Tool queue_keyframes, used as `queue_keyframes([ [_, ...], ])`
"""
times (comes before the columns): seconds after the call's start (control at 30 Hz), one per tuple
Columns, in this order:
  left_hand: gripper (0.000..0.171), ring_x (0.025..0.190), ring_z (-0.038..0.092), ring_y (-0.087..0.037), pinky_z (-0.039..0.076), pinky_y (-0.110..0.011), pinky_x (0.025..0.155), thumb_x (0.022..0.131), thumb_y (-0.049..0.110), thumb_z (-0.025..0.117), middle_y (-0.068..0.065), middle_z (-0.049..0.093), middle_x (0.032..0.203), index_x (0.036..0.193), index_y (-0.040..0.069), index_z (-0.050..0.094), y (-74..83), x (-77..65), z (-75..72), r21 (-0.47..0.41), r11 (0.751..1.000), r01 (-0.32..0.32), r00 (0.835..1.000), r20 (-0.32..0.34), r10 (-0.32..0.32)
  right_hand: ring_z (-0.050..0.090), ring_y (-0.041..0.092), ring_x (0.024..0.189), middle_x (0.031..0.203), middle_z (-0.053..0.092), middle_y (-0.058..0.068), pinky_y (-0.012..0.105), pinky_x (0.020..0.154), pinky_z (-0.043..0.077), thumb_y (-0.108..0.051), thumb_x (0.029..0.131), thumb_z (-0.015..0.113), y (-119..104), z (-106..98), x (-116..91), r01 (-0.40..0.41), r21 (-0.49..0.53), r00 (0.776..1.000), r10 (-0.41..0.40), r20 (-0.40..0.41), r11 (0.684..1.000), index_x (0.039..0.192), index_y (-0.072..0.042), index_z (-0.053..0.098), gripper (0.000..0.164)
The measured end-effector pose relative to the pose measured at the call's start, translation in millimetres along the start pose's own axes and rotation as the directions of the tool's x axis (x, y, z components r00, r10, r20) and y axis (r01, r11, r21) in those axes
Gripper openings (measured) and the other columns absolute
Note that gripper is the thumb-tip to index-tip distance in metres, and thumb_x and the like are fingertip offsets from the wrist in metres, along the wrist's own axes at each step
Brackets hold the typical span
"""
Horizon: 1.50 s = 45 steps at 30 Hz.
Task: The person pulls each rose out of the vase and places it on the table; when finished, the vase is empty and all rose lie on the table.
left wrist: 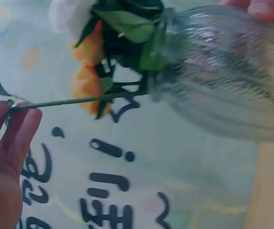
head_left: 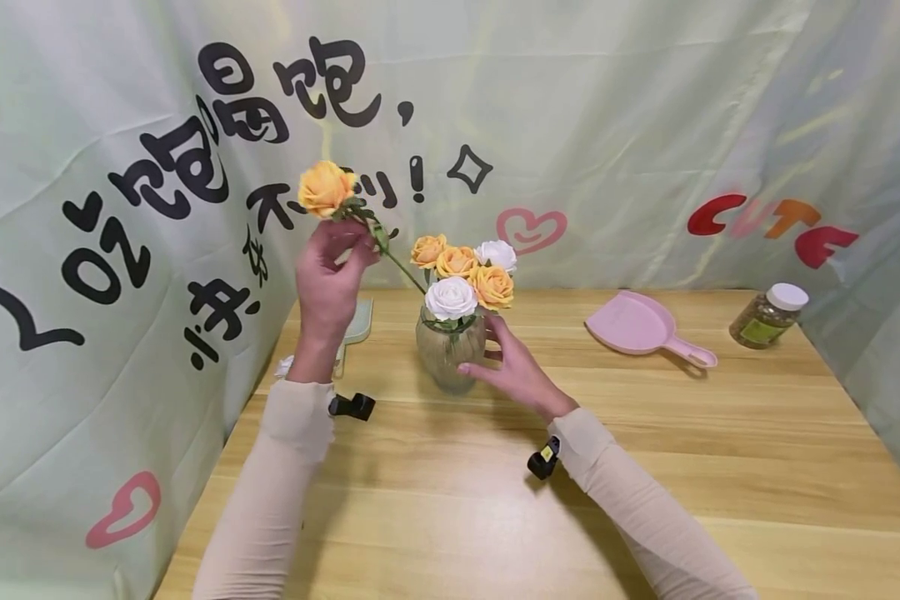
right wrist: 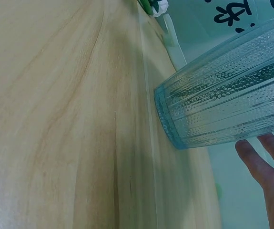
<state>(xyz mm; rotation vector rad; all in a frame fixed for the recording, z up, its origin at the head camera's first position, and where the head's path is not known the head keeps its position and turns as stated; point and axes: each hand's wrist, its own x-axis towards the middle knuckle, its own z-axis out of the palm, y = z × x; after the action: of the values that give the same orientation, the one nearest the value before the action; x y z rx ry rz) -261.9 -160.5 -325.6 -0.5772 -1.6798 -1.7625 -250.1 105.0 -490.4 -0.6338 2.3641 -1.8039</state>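
Note:
My left hand (head_left: 330, 283) pinches the stem of an orange-yellow rose (head_left: 326, 190), up and left of the vase. In the left wrist view, the thin green stem (left wrist: 75, 101) slants across to the vase's mouth. The ribbed clear glass vase (head_left: 450, 357) stands on the table, holding three orange-yellow roses (head_left: 456, 262) and two white roses (head_left: 452, 297). Around the vase's right side my right hand (head_left: 521, 371) curls, thumb in front and fingers partly hidden behind the glass. The right wrist view shows its fingertips (right wrist: 246, 149) right at the glass.
A pink dustpan-shaped scoop (head_left: 636, 323) lies right of the vase, and a white-lidded jar (head_left: 768, 317) farther right. Behind my left forearm are a pale green flat object (head_left: 360, 322) and a white flower (head_left: 283, 365). Printed cloth (head_left: 607, 125) hangs along the table's back and sides.

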Motion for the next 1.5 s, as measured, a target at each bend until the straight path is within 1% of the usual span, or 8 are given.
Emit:
queue_keyframes([
  [0.23,0.016,0.088,0.078,-0.02,0.07,-0.036,0.073,0.098,-0.007,0.07,-0.009,0.072,0.104,0.107,0.005,0.074,26.4,24.5,-18.5,-0.091,0.993,-0.069,0.978,-0.201,0.049,0.05,0.039,0.151,0.169,0.043,0.015,0.058,0.121,0.05,-0.034,0.094,0.089,0,-2,-1,-0.01,0.013,1.0,0.01,0.004,1.0,0.171,-0.029,0.026,0.099],
  [0.4,0.018,0.087,0.077,-0.018,0.069,-0.034,0.068,0.1,-0.006,0.07,-0.011,0.073,0.11,0.112,0.007,0.075,32.7,28.3,-40.4,-0.07,0.996,-0.05,0.981,-0.19,0.036,0.049,0.039,0.152,0.169,0.043,0.015,0.058,0.122,0.05,-0.033,0.095,0.088,1,-1,-1,-0.008,0.017,1.0,0.008,0.006,1.0,0.171,-0.027,0.027,0.099],
  [0.53,0.019,0.089,0.075,-0.018,0.069,-0.034,0.071,0.101,-0.005,0.07,-0.012,0.075,0.114,0.116,0.005,0.076,31.1,17.8,-56.9,-0.015,0.994,0.109,0.988,-0.113,-0.11,0.049,0.04,0.151,0.169,0.042,0.015,0.059,0.121,0.05,-0.033,0.094,0.088,-1,0,-1,-0.017,0.029,1.0,0.017,0.008,0.999,0.171,-0.027,0.027,0.099],
  [0.6,0.021,0.09,0.074,-0.018,0.069,-0.032,0.073,0.102,-0.004,0.07,-0.011,0.075,0.115,0.12,0.004,0.075,27.9,8.5,-64.4,0.043,0.974,0.223,0.974,-0.053,-0.221,0.05,0.041,0.151,0.17,0.041,0.015,0.059,0.121,0.051,-0.033,0.094,0.089,-1,0,-2,-0.03,0.036,1.0,0.029,0.01,0.999,0.171,-0.027,0.026,0.099],
  [0.87,0.034,0.094,0.071,-0.012,0.07,-0.032,0.078,0.106,0.01,0.071,-0.011,0.069,0.127,0.139,0.002,0.065,-10.5,-36.5,-94.1,0.366,0.829,0.424,0.858,0.131,-0.496,0.05,0.042,0.15,0.17,0.04,0.016,0.059,0.121,0.05,-0.033,0.094,0.089,-2,0,-1,-0.037,0.034,0.999,0.037,0.012,0.999,0.172,-0.026,0.026,0.101],
  [1.07,0.036,0.096,0.071,-0.023,0.07,-0.033,0.076,0.107,0.007,0.068,-0.024,0.066,0.139,0.141,0.001,0.063,-42.5,-71.0,-106.1,0.477,0.713,0.514,0.731,0.19,-0.655,0.048,0.039,0.152,0.168,0.043,0.014,0.059,0.122,0.05,-0.032,0.095,0.088,0,-1,0,-0.016,0.023,1.0,0.016,0.006,1.0,0.172,-0.026,0.026,0.099],
  [1.27,0.031,0.092,0.074,-0.028,0.07,-0.034,0.073,0.107,0.008,0.067,-0.022,0.068,0.131,0.138,0.005,0.065,-67.7,-105.1,-107.6,0.598,0.597,0.535,0.616,0.207,-0.76,0.047,0.036,0.153,0.168,0.044,0.013,0.059,0.122,0.049,-0.032,0.095,0.088,1,-1,1,-0.005,0.018,1.0,0.005,0.0,1.0,0.171,-0.028,0.027,0.098],
  [1.5,0.027,0.076,0.073,-0.02,0.069,-0.034,0.07,0.108,0.006,0.065,-0.018,0.068,0.128,0.135,0.005,0.066,-90.6,-130.5,-104.0,0.653,0.504,0.565,0.51,0.204,-0.836,0.045,0.037,0.155,0.17,0.042,0.014,0.059,0.123,0.048,-0.031,0.095,0.088,2,0,1,-0.006,0.012,1.0,0.006,0.003,1.0,0.172,-0.027,0.026,0.099],
])
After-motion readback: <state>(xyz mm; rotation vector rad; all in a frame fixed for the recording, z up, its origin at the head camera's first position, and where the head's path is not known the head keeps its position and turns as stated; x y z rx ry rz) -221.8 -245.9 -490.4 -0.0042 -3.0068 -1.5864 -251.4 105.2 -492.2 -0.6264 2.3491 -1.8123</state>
